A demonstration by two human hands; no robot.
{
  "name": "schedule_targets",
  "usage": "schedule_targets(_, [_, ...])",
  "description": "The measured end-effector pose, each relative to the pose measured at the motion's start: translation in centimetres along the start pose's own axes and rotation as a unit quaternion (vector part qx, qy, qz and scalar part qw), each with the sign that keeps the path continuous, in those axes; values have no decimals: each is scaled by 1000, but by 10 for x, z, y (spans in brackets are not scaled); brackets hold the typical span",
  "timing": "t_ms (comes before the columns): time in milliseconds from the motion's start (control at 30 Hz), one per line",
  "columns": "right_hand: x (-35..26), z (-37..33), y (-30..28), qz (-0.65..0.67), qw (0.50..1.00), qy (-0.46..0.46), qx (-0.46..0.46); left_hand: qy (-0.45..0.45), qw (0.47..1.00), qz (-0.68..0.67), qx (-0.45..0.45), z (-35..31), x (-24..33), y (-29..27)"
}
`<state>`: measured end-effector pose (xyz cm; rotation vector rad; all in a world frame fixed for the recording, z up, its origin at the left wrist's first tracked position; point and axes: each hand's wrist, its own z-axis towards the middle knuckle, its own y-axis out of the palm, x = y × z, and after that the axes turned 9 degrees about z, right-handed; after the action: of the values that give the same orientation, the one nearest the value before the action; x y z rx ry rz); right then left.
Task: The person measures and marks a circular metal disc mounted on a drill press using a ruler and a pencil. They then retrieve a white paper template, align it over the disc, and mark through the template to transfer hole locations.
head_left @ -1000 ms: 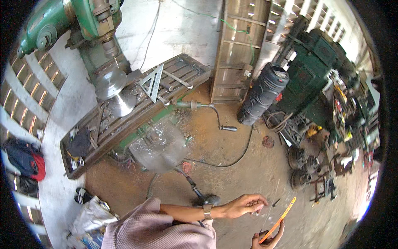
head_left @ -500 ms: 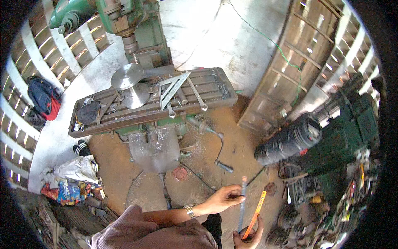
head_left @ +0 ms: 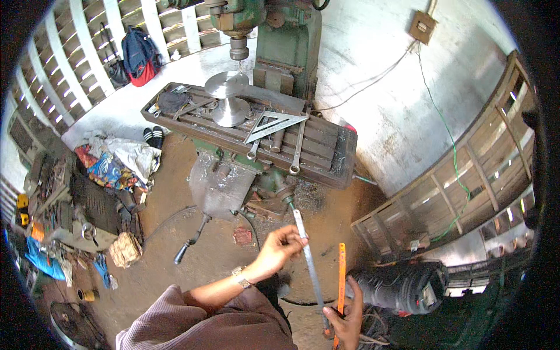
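Observation:
My left hand (head_left: 283, 248) pinches a long grey metal strip (head_left: 310, 265) near its upper end, which has a hole in it; it looks like a hacksaw blade. The strip slants down to my right hand (head_left: 348, 318), whose thumb lies by its lower end. Held upright in the right hand is an orange strip (head_left: 342, 271) of similar width, also holed at the top, like a second hacksaw blade. The two strips stand apart at the top and come close together at the right hand. Whether the right fingers grip the grey strip too is partly hidden.
Ahead stands a green milling machine (head_left: 289, 52). On its slotted table (head_left: 326, 146) lie a metal spool-shaped part (head_left: 229, 111), a triangular square (head_left: 274, 123) and wrenches (head_left: 297, 146). A black cylindrical bag (head_left: 396, 286) is at right; sacks (head_left: 122, 157) lie at left.
My view has turned toward the right and the scene has shifted. The grey strip now slants instead of standing nearly upright, and the orange strip has become upright. Both strips remain in the hands.

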<state>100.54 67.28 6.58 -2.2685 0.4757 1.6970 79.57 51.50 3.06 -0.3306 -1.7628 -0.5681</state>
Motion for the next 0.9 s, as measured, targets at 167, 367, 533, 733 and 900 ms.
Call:
schedule_targets(167, [-10,44,-23,70,994,-59,-63,40,993,-53,94,28,14,9])
schedule_targets(367, [0,91,-59,99,993,-35,-57,102,984,-94,115,84,23,27])
schedule_targets(533, [11,146,-105,99,991,9,-89,99,982,-103,124,150,18,54])
schedule_targets(733, [-29,231,-143,92,988,28,-123,126,977,-70,157,232,29,76])
schedule_targets(900, [-66,290,-137,84,980,23,-176,158,957,-15,244,268,46,66])
